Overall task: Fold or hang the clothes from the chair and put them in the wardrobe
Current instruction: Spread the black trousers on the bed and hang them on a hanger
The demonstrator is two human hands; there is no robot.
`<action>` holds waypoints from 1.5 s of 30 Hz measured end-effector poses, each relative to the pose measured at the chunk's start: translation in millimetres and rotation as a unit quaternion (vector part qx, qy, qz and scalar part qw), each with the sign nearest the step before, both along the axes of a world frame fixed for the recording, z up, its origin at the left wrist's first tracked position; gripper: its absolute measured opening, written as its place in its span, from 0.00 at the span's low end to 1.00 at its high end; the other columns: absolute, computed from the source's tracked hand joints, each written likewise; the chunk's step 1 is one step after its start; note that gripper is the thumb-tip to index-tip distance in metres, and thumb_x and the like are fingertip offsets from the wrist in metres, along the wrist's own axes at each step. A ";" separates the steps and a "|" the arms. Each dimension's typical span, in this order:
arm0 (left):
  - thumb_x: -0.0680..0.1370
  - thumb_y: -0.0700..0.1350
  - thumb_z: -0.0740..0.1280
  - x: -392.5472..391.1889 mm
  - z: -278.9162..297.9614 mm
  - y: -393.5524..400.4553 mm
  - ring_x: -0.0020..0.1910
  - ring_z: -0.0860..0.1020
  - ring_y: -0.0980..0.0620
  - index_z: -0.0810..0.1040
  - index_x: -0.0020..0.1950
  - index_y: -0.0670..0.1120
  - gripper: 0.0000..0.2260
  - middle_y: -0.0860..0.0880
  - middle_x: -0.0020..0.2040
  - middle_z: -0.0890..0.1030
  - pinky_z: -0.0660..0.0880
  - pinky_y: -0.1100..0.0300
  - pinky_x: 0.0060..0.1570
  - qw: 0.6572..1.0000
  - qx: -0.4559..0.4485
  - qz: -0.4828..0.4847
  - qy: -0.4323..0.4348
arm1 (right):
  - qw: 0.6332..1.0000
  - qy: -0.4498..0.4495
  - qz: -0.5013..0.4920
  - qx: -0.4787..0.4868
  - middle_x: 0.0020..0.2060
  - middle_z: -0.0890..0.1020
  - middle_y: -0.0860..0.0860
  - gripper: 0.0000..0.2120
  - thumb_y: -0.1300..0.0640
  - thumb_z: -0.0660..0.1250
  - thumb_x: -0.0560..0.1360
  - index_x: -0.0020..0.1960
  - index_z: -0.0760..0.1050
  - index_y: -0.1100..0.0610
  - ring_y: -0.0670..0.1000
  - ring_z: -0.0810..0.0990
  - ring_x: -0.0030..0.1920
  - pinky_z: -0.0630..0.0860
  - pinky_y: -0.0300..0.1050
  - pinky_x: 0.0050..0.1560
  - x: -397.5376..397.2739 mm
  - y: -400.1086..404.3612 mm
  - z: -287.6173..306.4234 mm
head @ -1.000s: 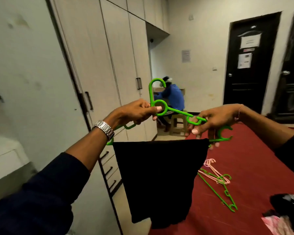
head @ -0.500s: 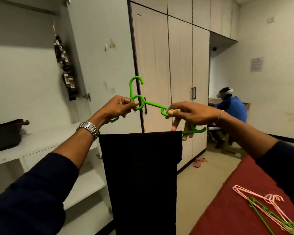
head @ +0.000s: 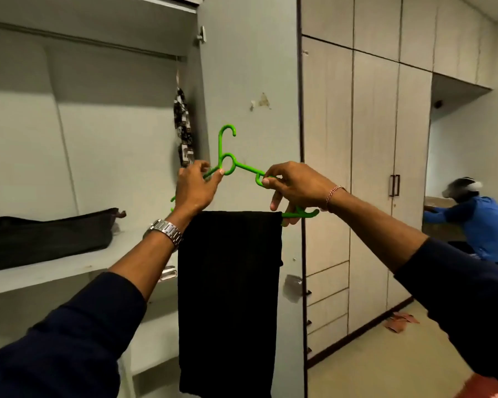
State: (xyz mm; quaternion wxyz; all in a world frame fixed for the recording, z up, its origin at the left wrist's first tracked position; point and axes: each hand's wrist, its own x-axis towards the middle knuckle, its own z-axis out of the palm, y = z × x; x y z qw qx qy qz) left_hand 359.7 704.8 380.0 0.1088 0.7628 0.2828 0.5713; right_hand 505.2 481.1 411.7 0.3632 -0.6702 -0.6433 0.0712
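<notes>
A green plastic hanger (head: 227, 156) is held up in front of the open wardrobe (head: 78, 133), hook upward. Black trousers (head: 227, 297) hang folded over its lower bar. My left hand (head: 194, 188) pinches the hanger's left arm just below the ring at the neck. My right hand (head: 292, 186) grips the right arm near its notch and end. The wardrobe's rail (head: 84, 43) runs across the top of the open section, above and left of the hanger.
A patterned black-and-white garment (head: 183, 130) hangs at the rail's right end. A dark bag (head: 46, 237) lies on the wardrobe shelf (head: 69, 268). The open wardrobe door (head: 250, 81) stands behind the hanger. A person in blue (head: 477, 225) sits at the far right.
My view has swung left from the red surface with its loose hangers to the open wardrobe. Both hands keep their hold on the hanger, which has moved closer to the wardrobe.
</notes>
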 end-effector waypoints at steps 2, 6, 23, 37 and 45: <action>0.76 0.57 0.71 -8.3 4.9 22.1 0.58 0.77 0.40 0.79 0.63 0.42 0.23 0.42 0.57 0.82 0.75 0.47 0.58 0.999 0.016 0.032 0.023 | 1.000 -0.010 -0.006 0.013 0.39 0.86 0.57 0.12 0.52 0.61 0.84 0.62 0.73 0.59 0.60 0.85 0.31 0.83 0.51 0.30 -8.6 29.5 11.4; 0.78 0.54 0.69 -25.1 21.6 70.4 0.65 0.69 0.39 0.71 0.73 0.43 0.27 0.42 0.68 0.76 0.70 0.48 0.64 0.991 0.064 0.074 0.096 | 0.998 -0.048 -0.027 0.037 0.37 0.86 0.57 0.13 0.51 0.63 0.83 0.62 0.75 0.59 0.58 0.85 0.29 0.80 0.46 0.26 -24.2 95.9 43.2; 0.81 0.52 0.65 -56.9 122.8 287.7 0.74 0.65 0.40 0.62 0.78 0.45 0.28 0.44 0.76 0.68 0.66 0.49 0.69 0.976 0.073 0.086 0.186 | 0.955 -0.219 -0.108 0.169 0.36 0.80 0.54 0.16 0.51 0.64 0.82 0.61 0.80 0.61 0.51 0.80 0.33 0.80 0.46 0.40 -39.6 381.7 171.0; 0.80 0.54 0.66 14.2 235.7 490.6 0.74 0.67 0.39 0.61 0.79 0.44 0.31 0.41 0.76 0.68 0.67 0.44 0.71 0.962 0.141 0.126 0.195 | 0.930 -0.251 -0.148 0.225 0.31 0.77 0.49 0.13 0.50 0.68 0.80 0.41 0.76 0.58 0.46 0.76 0.30 0.68 0.39 0.29 22.2 595.7 278.1; 0.82 0.47 0.64 46.3 293.4 599.4 0.71 0.69 0.39 0.63 0.78 0.42 0.25 0.39 0.73 0.71 0.69 0.45 0.69 0.961 0.164 0.133 0.180 | 0.912 -0.283 -0.172 0.244 0.41 0.80 0.54 0.14 0.49 0.71 0.77 0.48 0.76 0.60 0.53 0.78 0.44 0.72 0.43 0.35 33.4 712.9 333.4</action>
